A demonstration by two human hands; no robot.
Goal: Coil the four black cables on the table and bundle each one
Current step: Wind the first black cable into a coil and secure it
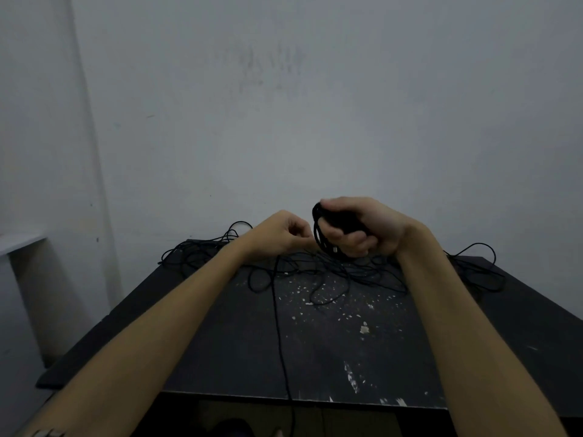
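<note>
Where a pale wall (315, 105) rises behind it, the dark, speckled counter (331, 342) carries loose black cables (347, 272) tangled along its far edge. Above them the right hand (362, 228) grips a coil (321, 234), and the left hand (280, 231) pinches its strand beside it.

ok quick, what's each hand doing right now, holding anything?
Left hand: fingers curled, pinching the cable strand beside the coil.
Right hand: gripping the coiled black cable.
</note>
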